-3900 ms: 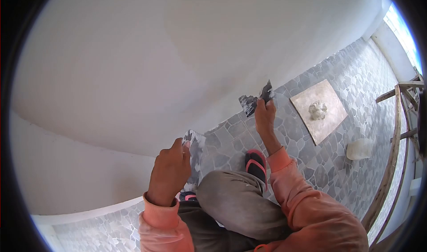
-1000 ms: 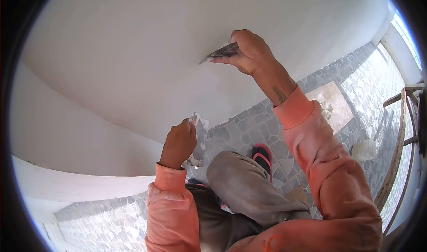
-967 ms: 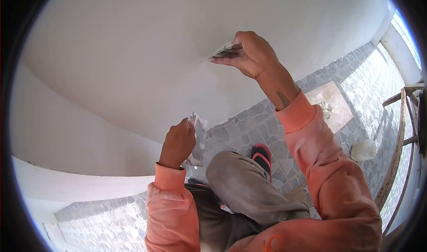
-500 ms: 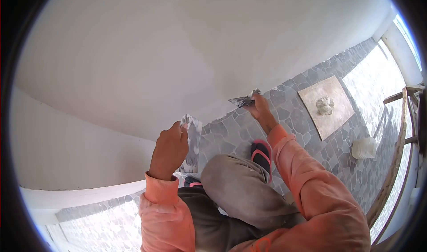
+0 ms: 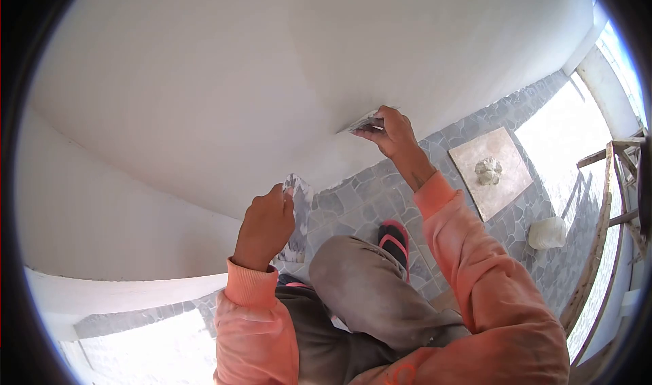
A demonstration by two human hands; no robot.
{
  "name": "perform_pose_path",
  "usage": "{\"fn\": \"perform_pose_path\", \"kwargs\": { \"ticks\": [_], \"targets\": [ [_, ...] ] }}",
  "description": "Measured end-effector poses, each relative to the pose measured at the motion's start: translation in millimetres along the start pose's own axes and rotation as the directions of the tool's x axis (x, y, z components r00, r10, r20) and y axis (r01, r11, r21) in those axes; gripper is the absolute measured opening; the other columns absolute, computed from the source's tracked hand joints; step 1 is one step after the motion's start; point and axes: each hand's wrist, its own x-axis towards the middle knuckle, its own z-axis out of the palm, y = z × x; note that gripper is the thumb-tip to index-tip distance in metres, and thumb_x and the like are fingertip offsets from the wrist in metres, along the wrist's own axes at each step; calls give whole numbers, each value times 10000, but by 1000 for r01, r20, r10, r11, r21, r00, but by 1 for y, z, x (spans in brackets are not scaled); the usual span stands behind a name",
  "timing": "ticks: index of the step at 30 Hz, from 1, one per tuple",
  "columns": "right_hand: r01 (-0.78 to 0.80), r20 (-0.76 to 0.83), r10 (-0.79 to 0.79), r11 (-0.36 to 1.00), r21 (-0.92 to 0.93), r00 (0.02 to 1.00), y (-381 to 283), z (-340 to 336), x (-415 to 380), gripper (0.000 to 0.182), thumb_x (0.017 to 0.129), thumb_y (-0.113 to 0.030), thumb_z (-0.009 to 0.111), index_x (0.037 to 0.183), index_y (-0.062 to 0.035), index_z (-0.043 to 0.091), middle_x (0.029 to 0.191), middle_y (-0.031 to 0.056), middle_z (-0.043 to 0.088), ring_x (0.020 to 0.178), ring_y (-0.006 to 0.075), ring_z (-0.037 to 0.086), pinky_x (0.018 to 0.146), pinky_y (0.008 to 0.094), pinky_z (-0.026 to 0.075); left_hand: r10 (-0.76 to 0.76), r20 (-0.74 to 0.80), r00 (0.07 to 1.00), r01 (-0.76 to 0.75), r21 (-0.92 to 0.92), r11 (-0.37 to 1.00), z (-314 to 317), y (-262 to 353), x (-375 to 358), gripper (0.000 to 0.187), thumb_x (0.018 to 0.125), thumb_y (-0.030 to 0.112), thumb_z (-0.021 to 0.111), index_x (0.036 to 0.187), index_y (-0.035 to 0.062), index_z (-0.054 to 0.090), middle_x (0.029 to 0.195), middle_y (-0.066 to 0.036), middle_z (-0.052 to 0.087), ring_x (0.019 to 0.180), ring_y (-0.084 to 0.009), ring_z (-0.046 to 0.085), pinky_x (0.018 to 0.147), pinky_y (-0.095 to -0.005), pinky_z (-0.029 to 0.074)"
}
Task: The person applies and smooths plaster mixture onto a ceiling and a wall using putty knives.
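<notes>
My left hand [image 5: 265, 223] is closed round the edge of a flat plate smeared with white paste [image 5: 296, 215], held upright low beside the wall. My right hand [image 5: 392, 135] grips a thin scraper [image 5: 363, 120], its blade lying against the white wall [image 5: 238, 79]. A darker, damp-looking patch of wall [image 5: 339, 45] spreads above the scraper. The scraper's handle is mostly hidden by my fingers.
A square board [image 5: 499, 195] with a lump of paste [image 5: 488, 171] lies on the stone-patterned floor [image 5: 435, 242]. Nearby stands a whitish round container [image 5: 547, 233]. Wooden poles [image 5: 598, 256] rise at the right. My sandalled foot [image 5: 394, 246] is below.
My right hand and the scraper have moved up from near the wall's foot, and the blade now lies flatter on the wall. My left hand has barely moved.
</notes>
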Motion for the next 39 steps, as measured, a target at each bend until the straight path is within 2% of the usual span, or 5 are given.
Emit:
{"fn": "perform_pose_path", "kwargs": {
  "ticks": [15,21,27,35,39],
  "targets": [
    [204,292,-234,970,129,927,-116,93,-110,252,865,-17,473,1086,102,502,1079,249,578,1012,380,612,927,541,516,-133,-178,975,62,-356,932,-13,-11,7,298,998,227,465,877,-30,554,750,-217,639,769,-318,673,679,-455,502],
    [251,551,-262,963,98,792,-96,67,-168,118,887,8,518,984,64,555,1012,151,607,1035,265,588,974,464,441,-172,96,980,118,-985,123,-34,13,-3,320,997,208,499,1192,-39,555,1000,-107,672,875,-218,682,776,-357,554],
    [902,826,-396,10,-433,401,-65,82,-213,339,891,49,473,1227,17,505,1079,148,595,927,220,595,755,311,482,76,119,990,141,-863,-484,-35,60,-22,403,1004,181,459,1347,-29,443,1227,-159,602,1061,-269,650,923,-382,552],
    [982,998,57,-187,31,-21,-51,70,-196,754,744,97,598,1447,6,342,1510,207,348,1420,349,320,1183,505,257,245,-391,887,-408,-913,22,-2,41,-29,476,1007,294,465,1330,-55,436,1231,-169,585,1090,-228,626,922,-357,543],
    [963,994,105,-267,41,-14,-52,54,-190,691,794,23,637,1426,12,357,1501,225,353,1409,355,338,1182,515,258,96,33,995,70,-908,-413,-14,56,-29,417,983,220,504,1293,-59,489,1191,-166,617,1021,-240,657,878,-369,557]
  ]
}}
